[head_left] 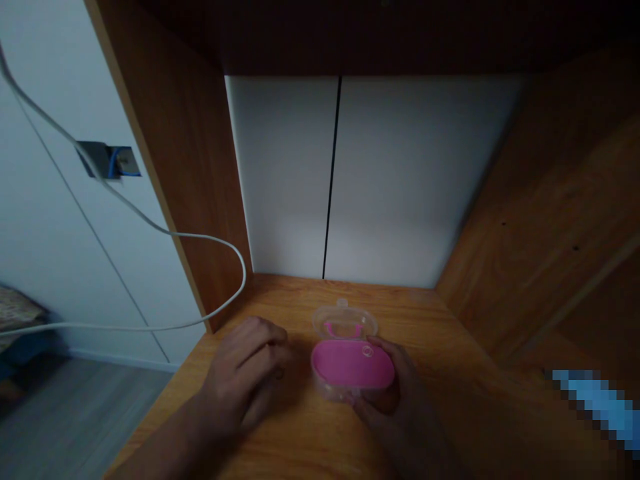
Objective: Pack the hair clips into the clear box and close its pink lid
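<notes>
A small oval case (353,365) with a pink top and clear sides rests on the wooden surface. Its clear lid (345,323), with a pink piece inside its outline, is tipped back behind it. My right hand (395,400) grips the case's right side, fingers at the back corner and thumb at the front edge. To the left of the case, apart from it, my left hand (250,373) hovers with fingers curled inward. A small dark loop shape shows by its fingertips, too blurred to name. Whatever those fingers may hold is hidden.
The wooden surface (295,440) lies inside a nook with a wooden left panel (170,133), white back panels (285,173) and a wooden right wall (540,227). A white cable (200,237) loops in from the left. A pixelated blue patch (600,403) covers the right edge.
</notes>
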Demonstrator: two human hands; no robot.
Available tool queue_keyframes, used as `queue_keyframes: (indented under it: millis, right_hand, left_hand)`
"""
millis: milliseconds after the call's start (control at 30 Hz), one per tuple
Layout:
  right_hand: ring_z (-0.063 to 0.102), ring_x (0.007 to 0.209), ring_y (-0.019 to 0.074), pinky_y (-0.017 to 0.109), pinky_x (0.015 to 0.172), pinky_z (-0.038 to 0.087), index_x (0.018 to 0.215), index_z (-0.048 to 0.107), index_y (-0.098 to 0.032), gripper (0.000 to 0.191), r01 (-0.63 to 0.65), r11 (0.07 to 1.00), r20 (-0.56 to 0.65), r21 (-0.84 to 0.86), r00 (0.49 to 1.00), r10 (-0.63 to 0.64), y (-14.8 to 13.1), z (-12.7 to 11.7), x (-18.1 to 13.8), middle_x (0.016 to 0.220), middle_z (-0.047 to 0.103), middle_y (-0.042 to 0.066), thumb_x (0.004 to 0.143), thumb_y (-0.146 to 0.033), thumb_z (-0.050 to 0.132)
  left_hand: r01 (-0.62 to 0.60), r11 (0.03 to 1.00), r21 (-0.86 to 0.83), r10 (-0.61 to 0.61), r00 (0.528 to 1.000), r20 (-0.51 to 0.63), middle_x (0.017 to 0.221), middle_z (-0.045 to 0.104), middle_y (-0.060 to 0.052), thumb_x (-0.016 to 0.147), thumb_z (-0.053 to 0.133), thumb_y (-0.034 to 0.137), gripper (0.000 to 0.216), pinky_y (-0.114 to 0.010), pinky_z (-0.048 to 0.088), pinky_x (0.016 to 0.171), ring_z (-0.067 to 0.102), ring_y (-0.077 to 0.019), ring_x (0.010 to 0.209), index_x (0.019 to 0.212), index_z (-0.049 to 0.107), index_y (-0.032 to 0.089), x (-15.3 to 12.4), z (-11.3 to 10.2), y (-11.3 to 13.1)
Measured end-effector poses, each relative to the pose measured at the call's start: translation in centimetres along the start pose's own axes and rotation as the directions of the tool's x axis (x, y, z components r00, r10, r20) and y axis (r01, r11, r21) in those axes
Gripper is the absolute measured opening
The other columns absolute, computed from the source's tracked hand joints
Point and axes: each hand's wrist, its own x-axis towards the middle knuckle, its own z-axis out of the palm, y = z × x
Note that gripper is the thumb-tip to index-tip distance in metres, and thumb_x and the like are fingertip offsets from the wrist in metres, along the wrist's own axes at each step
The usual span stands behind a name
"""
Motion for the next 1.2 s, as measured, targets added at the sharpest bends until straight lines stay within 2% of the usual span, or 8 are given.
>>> queue_keyframes:
  millis: [33,100,200,467,600,767,1000,1200]
  right_hand:
    - [0.060,0.118,0.0296,0.049,0.102,0.050,0.124,0.053,-0.026,0.061,-0.017,1.000,0.003,-0.014,1.000,0.017,0.2,-0.1,0.0,0.129,0.060,0.008,0.066,-0.016,0.071]
    - [0.059,0.118,0.0297,0.049,0.101,0.049,0.123,0.053,-0.025,0.060,-0.043,0.999,0.009,-0.011,0.999,0.043,0.5,-0.2,0.1,0.130,0.058,0.008,0.067,-0.016,0.071]
    - [0.058,0.119,0.0295,0.049,0.101,0.049,0.124,0.051,-0.025,0.061,-0.046,0.999,0.020,-0.003,0.999,0.046,0.8,0.0,0.1,0.130,0.057,0.008,0.068,-0.016,0.072]
    - [0.057,0.119,0.0285,0.046,0.101,0.049,0.124,0.049,-0.027,0.062,-0.128,0.991,0.048,0.028,0.991,0.126,0.6,0.2,0.1,0.130,0.058,0.007,0.069,-0.019,0.075]
    - [0.060,0.115,0.0292,0.046,0.097,0.053,0.122,0.052,-0.025,0.062,-0.100,0.994,0.018,0.030,0.995,0.100,0.9,0.2,0.1,0.127,0.060,0.008,0.065,-0.021,0.077]
    - [0.063,0.110,0.0287,0.044,0.091,0.056,0.121,0.054,-0.025,0.063,-0.069,0.997,-0.008,0.030,0.998,0.069,1.2,0.4,0.0,0.124,0.063,0.008,0.064,-0.019,0.078]
    - [0.061,0.115,0.0282,0.044,0.096,0.054,0.123,0.052,-0.025,0.064,-0.073,0.996,0.001,0.041,0.997,0.073,1.0,0.4,-0.1,0.127,0.061,0.008,0.064,-0.017,0.076]
    - [0.059,0.116,0.0287,0.045,0.099,0.051,0.123,0.051,-0.024,0.066,-0.074,0.997,-0.008,0.002,0.997,0.074,0.9,0.5,0.0,0.127,0.061,0.009,0.063,-0.017,0.077]
  left_hand:
    - [0.017,1.000,-0.006,-0.016,0.995,0.103,0.085,0.063,-0.008,0.089,0.042,0.013,0.020,-0.035,0.049,0.070,0.059,-0.0212,0.079,0.087,0.061,0.020,0.2,0.0,-1.1]
    - [0.142,0.990,-0.007,-0.131,0.928,0.348,0.088,0.063,-0.007,0.092,0.039,0.013,0.024,-0.033,0.048,0.075,0.059,-0.0206,0.083,0.087,0.061,0.020,0.1,-0.1,-2.7]
    - [0.264,0.964,-0.030,-0.217,0.848,0.484,0.100,0.065,-0.007,0.093,0.046,0.020,0.016,-0.034,0.048,0.085,0.059,-0.0221,0.095,0.095,0.061,0.021,-0.5,0.2,-3.7]
    - [0.399,0.917,0.023,-0.358,0.793,0.493,0.092,0.060,-0.005,0.090,0.048,0.017,0.008,-0.035,0.043,0.080,0.055,-0.0224,0.089,0.086,0.055,0.020,-1.8,1.6,-4.5]
    - [0.414,0.907,0.077,-0.398,0.782,0.479,0.091,0.057,-0.005,0.090,0.048,0.017,0.008,-0.036,0.042,0.080,0.053,-0.0227,0.089,0.084,0.053,0.019,-2.3,1.6,-5.2]
    - [0.392,0.915,0.094,-0.385,0.780,0.493,0.089,0.055,-0.006,0.094,0.045,0.020,0.017,-0.035,0.040,0.078,0.051,-0.0220,0.086,0.079,0.054,0.018,-2.6,2.0,-5.6]
    - [0.406,0.913,0.040,-0.374,0.794,0.479,0.090,0.056,-0.006,0.097,0.040,0.023,0.021,-0.035,0.040,0.079,0.050,-0.0220,0.087,0.081,0.053,0.018,-2.3,1.7,-4.9]
    - [0.396,0.918,0.035,-0.358,0.787,0.502,0.087,0.059,-0.005,0.093,0.048,0.020,0.016,-0.035,0.041,0.080,0.053,-0.0219,0.086,0.078,0.055,0.019,-1.9,2.1,-4.2]
